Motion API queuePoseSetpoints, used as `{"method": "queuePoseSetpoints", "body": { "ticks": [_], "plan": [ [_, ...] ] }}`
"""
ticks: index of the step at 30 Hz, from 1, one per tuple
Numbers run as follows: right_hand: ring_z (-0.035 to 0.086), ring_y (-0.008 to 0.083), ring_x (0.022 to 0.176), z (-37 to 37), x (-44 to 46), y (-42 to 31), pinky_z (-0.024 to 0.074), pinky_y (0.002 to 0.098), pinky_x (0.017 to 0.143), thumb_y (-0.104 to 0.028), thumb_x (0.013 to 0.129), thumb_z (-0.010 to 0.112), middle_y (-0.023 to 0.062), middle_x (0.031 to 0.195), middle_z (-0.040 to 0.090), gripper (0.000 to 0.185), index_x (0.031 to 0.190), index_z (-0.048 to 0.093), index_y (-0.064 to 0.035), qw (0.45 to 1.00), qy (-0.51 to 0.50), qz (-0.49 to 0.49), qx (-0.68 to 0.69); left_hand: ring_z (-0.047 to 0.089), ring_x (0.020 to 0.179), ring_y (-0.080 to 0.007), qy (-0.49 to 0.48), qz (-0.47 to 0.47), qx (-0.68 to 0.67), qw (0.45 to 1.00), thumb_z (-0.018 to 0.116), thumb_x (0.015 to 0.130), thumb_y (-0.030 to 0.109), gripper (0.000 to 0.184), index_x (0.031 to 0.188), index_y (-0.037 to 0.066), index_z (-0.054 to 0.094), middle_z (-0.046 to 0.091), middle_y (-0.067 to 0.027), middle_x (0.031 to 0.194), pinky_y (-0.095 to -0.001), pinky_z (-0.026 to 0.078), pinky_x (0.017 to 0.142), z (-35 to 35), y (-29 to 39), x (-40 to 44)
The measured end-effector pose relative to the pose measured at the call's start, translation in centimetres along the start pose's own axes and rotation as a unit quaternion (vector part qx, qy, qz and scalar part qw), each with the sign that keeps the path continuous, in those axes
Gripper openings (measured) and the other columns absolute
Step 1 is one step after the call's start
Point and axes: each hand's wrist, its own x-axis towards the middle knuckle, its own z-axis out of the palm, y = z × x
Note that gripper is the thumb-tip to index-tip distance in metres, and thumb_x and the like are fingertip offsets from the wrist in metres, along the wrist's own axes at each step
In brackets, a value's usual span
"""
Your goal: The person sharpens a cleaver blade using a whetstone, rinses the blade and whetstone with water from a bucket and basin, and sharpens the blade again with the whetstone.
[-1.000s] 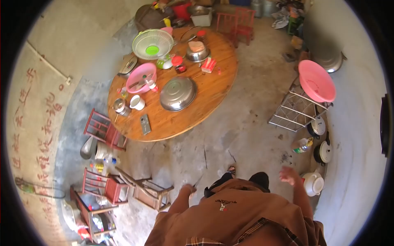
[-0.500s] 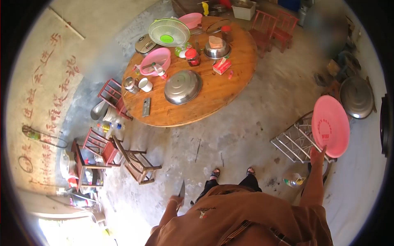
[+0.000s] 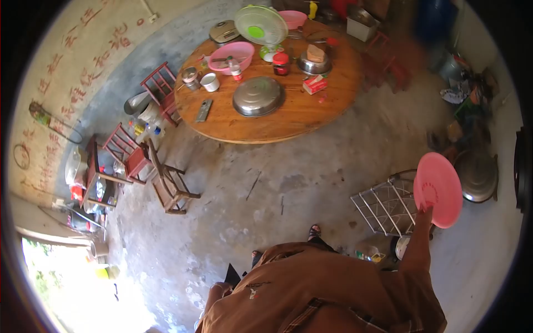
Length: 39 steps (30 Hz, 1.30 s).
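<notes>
On the right, my right hand [image 3: 425,210] grips the near edge of a pink basin [image 3: 440,188], which is tilted up beside a metal wire rack [image 3: 383,211]. The fingers are partly hidden by the rim. At the lower left, my left hand [image 3: 222,287] is closed round a knife, whose dark, wide blade [image 3: 232,276] points up and away from my body.
A round wooden table [image 3: 222,130] holds a steel lidded dish [image 3: 258,96], a pink bowl, a green fan, a white mug, jars and a phone. Wooden chairs [image 3: 166,186] stand at the left. Bottles [image 3: 369,253] and a pot are by the rack. Bright doorway at lower left.
My right hand has reached out and taken hold of the pink basin, which has come away from its place on the rack. The view has turned, and my left hand with the knife sits closer to my body.
</notes>
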Motion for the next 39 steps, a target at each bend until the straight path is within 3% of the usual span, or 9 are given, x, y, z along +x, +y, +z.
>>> {"method": "queuePoseSetpoints", "body": {
  "ticks": [5,7,9,17,22,28,31,36,39],
  "plan": [
    [0.059,0.0219,0.100,10.3,-13.7,1.1,0.0488,0.0275,0.092,-0.032,0.098,0.043,0.0079,0.107,0.060,0.041,0.123,0.049,-0.0008,0.995,0.048,-0.050,-0.072,0.059,0.059,-0.0253,0.048,0.078,-0.181,0.979,0.064,0.083,0.033,0.028,0.077,0.006,0.058,0.060,-0.0118,0.068,-0.0412,0.050,0.057,-4.1,-9.3,-0.7],
    [0.060,0.0183,0.091,12.1,-19.4,2.6,0.0501,0.0262,0.082,-0.036,0.099,0.042,0.0065,0.103,0.060,0.044,0.125,0.048,-0.0004,0.947,-0.070,-0.003,-0.313,0.058,0.056,-0.0255,0.013,-0.040,-0.306,0.951,0.063,0.085,0.033,0.028,0.075,0.007,0.056,0.058,-0.0105,0.065,-0.0406,0.050,0.054,-6.7,-12.1,2.9],
    [0.056,0.0124,0.069,14.5,-24.6,8.5,0.0360,0.0213,0.051,-0.047,0.092,0.049,0.0039,0.086,0.065,0.048,0.116,0.055,-0.0062,0.967,-0.169,-0.037,-0.184,0.056,0.050,-0.0253,-0.021,-0.124,-0.427,0.895,0.061,0.087,0.035,0.031,0.071,0.009,0.054,0.056,-0.0089,0.058,-0.0395,0.048,0.049,-8.4,-14.2,5.6],
    [0.058,0.0127,0.059,22.7,-53.7,24.8,0.0340,0.0241,0.043,-0.039,0.089,0.054,0.0048,0.073,0.060,0.033,0.097,0.058,-0.0070,0.816,-0.318,0.244,-0.417,0.054,0.053,-0.0179,0.071,-0.017,-0.659,0.749,0.070,0.084,0.028,0.028,0.074,0.008,0.052,0.053,-0.0044,0.061,-0.0316,0.048,0.049,-15.6,-19.1,2.2],
    [0.053,0.0125,0.050,28.6,-69.6,30.8,0.0333,0.0235,0.040,-0.034,0.088,0.055,0.0028,0.064,0.058,0.026,0.082,0.057,-0.0094,0.505,-0.556,0.371,-0.546,0.050,0.052,-0.0134,0.196,0.005,-0.770,0.608,0.069,0.075,0.059,0.054,0.087,0.013,0.045,0.061,-0.0076,0.081,-0.0271,0.046,0.048,-17.7,-20.3,-0.3],
    [0.051,0.0123,0.044,33.5,-89.8,37.5,0.0365,0.0262,0.036,-0.023,0.084,0.056,0.0057,0.059,0.059,0.027,0.073,0.062,0.0005,0.190,-0.792,0.219,-0.537,0.051,0.047,-0.0163,0.330,-0.036,-0.772,0.541,0.071,0.074,0.057,0.052,0.088,0.009,0.055,0.063,-0.0096,0.077,-0.0293,0.041,0.041,-19.9,-27.7,0.8],
    [0.051,0.0123,0.042,34.6,-99.2,42.8,0.0386,0.0260,0.036,-0.021,0.083,0.058,0.0071,0.060,0.061,0.027,0.077,0.064,0.0041,0.061,-0.844,0.169,-0.505,0.051,0.045,-0.0175,0.406,-0.106,-0.718,0.555,0.071,0.077,0.050,0.051,0.097,0.005,0.058,0.062,-0.0086,0.075,-0.0307,0.036,0.037,-23.0,-29.0,-1.0],
    [0.053,0.0120,0.043,34.5,-116.2,46.0,0.0412,0.0255,0.037,-0.027,0.086,0.059,0.0097,0.064,0.063,0.032,0.085,0.064,0.0050,-0.107,-0.881,0.151,-0.436,0.047,0.041,-0.0178,0.360,-0.136,-0.813,0.437,0.069,0.077,0.023,0.030,0.092,-0.001,0.060,0.058,-0.0068,0.063,-0.0324,0.033,0.036,-24.5,-35.9,-3.0],
    [0.057,0.0125,0.048,33.6,-126.7,45.5,0.0460,0.0254,0.041,-0.035,0.090,0.057,0.0111,0.074,0.066,0.040,0.098,0.062,0.0039,-0.140,-0.866,0.243,-0.414,0.059,0.059,-0.0213,0.421,-0.105,-0.843,0.318,0.061,0.078,0.014,0.021,0.092,-0.002,0.059,0.062,-0.0106,0.076,-0.0342,0.046,0.047,-24.8,-38.0,-4.7]
  ]
}}
